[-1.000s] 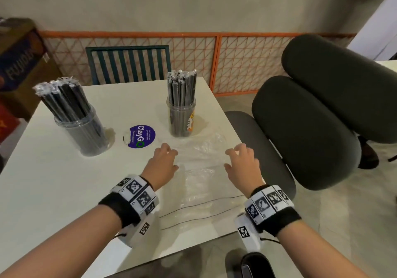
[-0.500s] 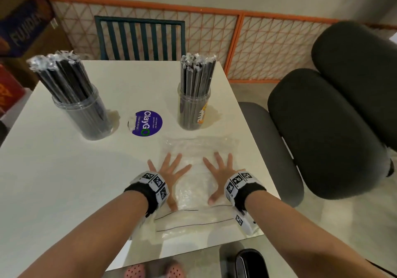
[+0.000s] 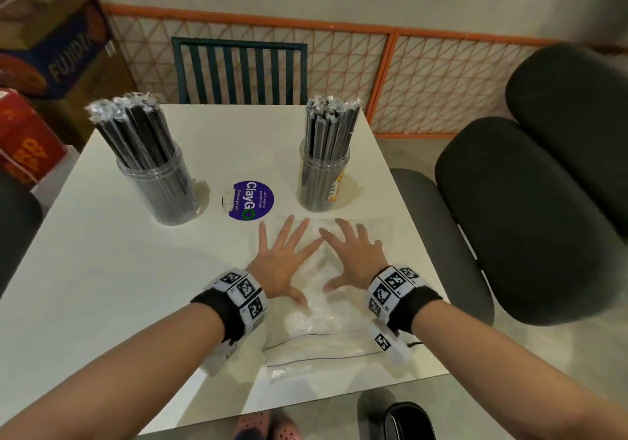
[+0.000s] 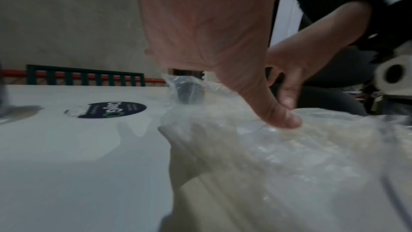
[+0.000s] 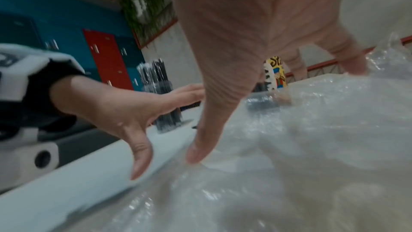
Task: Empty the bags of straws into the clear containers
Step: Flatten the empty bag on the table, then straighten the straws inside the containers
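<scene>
Both clear cylindrical plastic containers already stand packed with upright black wrapped straws: the wider container toward the far left corner of the white square table, the narrower container with a printed label near the far right corner. A round purple sticker lies flat on the tabletop between them. What remains in front of the person is a crumpled, transparent zip-top plastic bag, which looks empty; it lies along the right side of the table, its zip end by the near edge and its far end just short of the narrower container.

The left hand lies flat with its fingers spread straight, the thumb pressing on the bag's left part. The right hand is also spread, its fingers slightly arched, fingertips and thumb resting on the plastic. Neither hand grips anything. In the wrist views the film bulges and wrinkles around both thumbs, so air seems trapped inside.

Judging from this, the emptying itself appears done, and the step in hand is flattening the spent bag. The next move probably calls for sweeping both palms along the bag to push air out through the open zip, then folding it or setting it aside. The film is slippery and light, so it may slide over the near edge unless one hand pins it
</scene>
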